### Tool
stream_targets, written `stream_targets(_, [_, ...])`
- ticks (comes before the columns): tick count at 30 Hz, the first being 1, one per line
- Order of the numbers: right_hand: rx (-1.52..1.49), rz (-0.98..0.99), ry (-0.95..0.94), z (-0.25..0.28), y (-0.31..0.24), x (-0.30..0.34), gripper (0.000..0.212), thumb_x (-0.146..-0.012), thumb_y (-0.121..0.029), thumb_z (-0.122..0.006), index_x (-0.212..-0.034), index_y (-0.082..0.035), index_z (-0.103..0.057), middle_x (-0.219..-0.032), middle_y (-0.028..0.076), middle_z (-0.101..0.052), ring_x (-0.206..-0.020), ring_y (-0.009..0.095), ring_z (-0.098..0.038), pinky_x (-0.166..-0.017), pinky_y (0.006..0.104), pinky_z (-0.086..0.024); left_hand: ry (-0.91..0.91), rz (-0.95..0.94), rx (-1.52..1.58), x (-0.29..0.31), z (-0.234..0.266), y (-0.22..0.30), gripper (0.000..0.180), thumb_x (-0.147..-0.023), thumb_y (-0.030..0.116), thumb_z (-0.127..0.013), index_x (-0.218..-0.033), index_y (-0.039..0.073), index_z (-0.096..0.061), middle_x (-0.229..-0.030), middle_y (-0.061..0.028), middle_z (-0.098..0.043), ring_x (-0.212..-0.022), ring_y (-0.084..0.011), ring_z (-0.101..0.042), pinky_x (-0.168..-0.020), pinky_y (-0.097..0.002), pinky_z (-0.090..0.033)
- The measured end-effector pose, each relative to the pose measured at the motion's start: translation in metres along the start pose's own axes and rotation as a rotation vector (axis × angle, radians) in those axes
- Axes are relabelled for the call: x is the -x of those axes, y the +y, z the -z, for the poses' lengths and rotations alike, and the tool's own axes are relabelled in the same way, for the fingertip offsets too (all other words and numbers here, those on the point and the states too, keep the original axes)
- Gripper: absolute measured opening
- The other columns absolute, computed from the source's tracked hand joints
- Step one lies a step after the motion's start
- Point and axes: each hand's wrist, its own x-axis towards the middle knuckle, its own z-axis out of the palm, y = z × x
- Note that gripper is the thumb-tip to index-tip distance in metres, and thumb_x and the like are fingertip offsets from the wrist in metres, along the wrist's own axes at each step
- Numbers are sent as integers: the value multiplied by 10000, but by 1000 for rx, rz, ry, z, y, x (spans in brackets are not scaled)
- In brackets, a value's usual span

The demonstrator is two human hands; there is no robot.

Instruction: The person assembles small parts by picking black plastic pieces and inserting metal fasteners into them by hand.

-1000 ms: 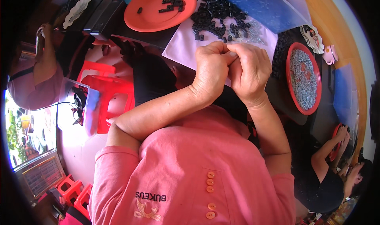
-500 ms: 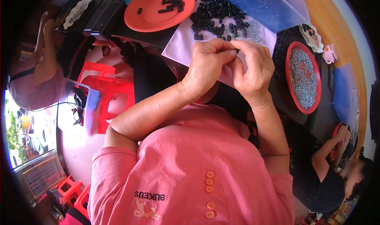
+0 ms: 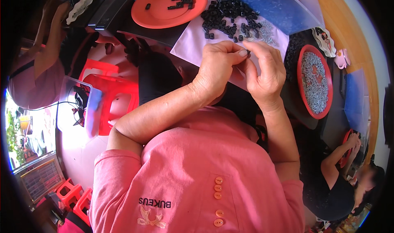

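A small black plastic part (image 3: 248, 53) shows at the fingertips where both hands meet, over the near edge of a pale pink cloth (image 3: 186, 44). My left hand (image 3: 215, 67) is closed, its thumb and forefinger pinching the part. My right hand (image 3: 267, 71) curls around from the other side, fingers bent in a pinch; what lies between its tips is hidden. Just beyond the hands, a heap of short black plastic parts (image 3: 227, 17) covers the cloth. Beside it lies a scatter of small silvery metal pieces (image 3: 266, 34).
An orange-red plate (image 3: 150, 17) with several black parts stands at the far left. At right is a red basin (image 3: 301, 83) of silvery pieces (image 3: 314, 77). A blue translucent bin (image 3: 271, 7) stands behind the heap. Co-workers sit left (image 3: 37, 79) and right (image 3: 332, 192).
The black part shows more plainly between the hands, as the fingertips have shifted slightly. The whole view has moved a little; the piles look the same.
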Motion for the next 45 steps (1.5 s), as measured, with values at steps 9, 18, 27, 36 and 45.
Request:
stream_targets(9, [-366, -402, -13, 10, -3, -2, 215, -824, 102, -590, -999, 3, -669, -931, 102, -709, -825, 195, -691, -732, 283, -540, -114, 78, -24, 1, 7, 4, 133, -942, 79, -592, -978, -41, -638, -787, -91, -659, -650, -154, -643, -599, -249, -499])
stream_targets(18, [-431, -438, -75, 18, 1, -7, 283, -777, 146, -572, -998, 2, -675, -937, 80, -717, -821, 147, -688, -754, 266, -545, -152, -18, -199, 5, 11, 9, 136, -939, 62, -594, -1004, -49, -640, -788, -88, -661, -653, -151, -646, -551, -242, -492])
stream_targets(27, [-488, -507, -21, 11, 1, -8, 273, -777, 140, -582, -1002, 14, -671, -934, 70, -714, -840, 131, -683, -764, 252, -540, -85, -105, -209, -4, 14, 4, 122, -914, 66, -637, -958, -46, -658, -720, -66, -640, -596, -113, -616, -494, -226, -480])
stream_targets(36, [-635, -691, 52, 2, -1, -10, 244, -782, 147, -578, -974, 29, -670, -935, 62, -706, -868, 127, -679, -803, 249, -534, -70, -100, -180, -9, 15, 1, 95, -900, 40, -639, -940, -44, -658, -723, -64, -644, -604, -107, -615, -499, -225, -470])
stream_targets(45, [-563, -635, 13, 3, 1, -11, 239, -779, 138, -575, -957, 15, -676, -912, 69, -715, -840, 135, -688, -770, 252, -544, -69, -166, -228, -11, 15, -2, 75, -890, 31, -640, -922, -32, -664, -715, -53, -641, -595, -106, -599, -509, -221, -454])
